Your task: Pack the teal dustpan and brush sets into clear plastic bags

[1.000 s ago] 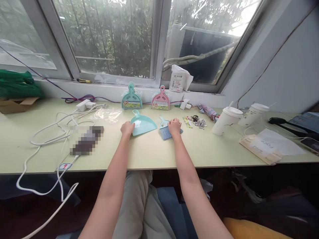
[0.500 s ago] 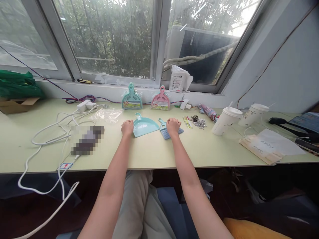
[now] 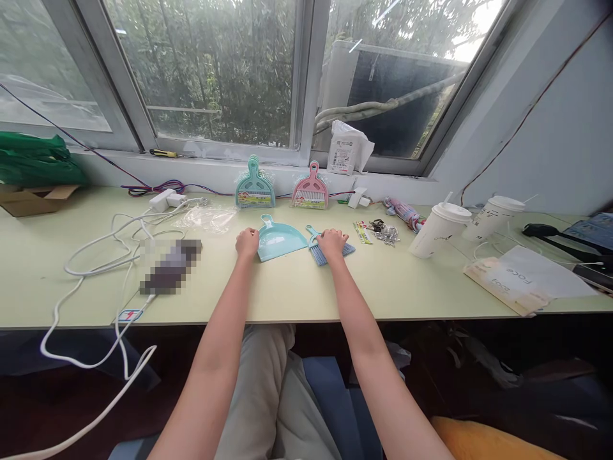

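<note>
our left hand (image 3: 248, 243) curled at the teal dustpan's (image 3: 281, 241) edge, our right (image 3: 332, 243) half-closed over the blue-bristled brush (image 3: 318, 252)

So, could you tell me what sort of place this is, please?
Probably a shared workroom or office: a long pale table runs under a window, with charging cables, lidded paper cups and packaged dustpan sets on it.

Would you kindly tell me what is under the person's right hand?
Under the right hand is a small light-blue plastic brush; its handle and blue bristles show past the hand's edges. The part directly beneath is covered and cannot be seen.
</note>
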A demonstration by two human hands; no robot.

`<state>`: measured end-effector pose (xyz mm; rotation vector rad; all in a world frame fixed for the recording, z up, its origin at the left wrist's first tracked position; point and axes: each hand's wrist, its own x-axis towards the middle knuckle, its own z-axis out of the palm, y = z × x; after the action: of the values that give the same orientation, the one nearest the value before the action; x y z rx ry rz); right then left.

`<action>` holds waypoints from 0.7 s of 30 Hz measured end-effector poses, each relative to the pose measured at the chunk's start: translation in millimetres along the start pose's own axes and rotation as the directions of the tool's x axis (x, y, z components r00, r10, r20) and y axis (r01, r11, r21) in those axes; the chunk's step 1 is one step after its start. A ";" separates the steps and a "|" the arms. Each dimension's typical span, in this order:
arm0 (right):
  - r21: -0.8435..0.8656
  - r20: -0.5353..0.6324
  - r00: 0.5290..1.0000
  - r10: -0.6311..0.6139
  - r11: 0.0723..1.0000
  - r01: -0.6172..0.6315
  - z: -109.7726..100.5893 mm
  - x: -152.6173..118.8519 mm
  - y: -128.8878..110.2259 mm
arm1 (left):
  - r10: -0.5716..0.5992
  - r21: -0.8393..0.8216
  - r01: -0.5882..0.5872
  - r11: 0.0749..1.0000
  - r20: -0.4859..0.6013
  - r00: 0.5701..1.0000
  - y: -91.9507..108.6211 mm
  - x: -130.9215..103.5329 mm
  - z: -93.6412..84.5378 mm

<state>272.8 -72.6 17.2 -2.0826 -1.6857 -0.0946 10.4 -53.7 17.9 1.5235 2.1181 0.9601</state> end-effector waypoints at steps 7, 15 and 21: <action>0.001 -0.005 1.000 -0.029 1.000 0.029 3.7 -1.2 -2.2 | 0.017 -0.007 -0.017 1.000 0.013 1.000 2.1 -3.0 -0.1; 0.069 0.034 0.998 0.055 0.996 -0.058 2.7 2.2 -0.3 | 0.049 0.080 -0.049 0.996 0.000 0.999 4.4 -6.2 -2.6; 0.237 -0.072 0.993 0.093 0.969 -0.074 -5.5 3.3 -5.8 | 0.133 0.098 -0.142 0.985 0.093 0.987 7.3 -10.7 -2.4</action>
<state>269.4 -70.8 25.0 -1.9427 -1.4808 0.0433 17.6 -63.0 23.7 1.7504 2.0540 0.8237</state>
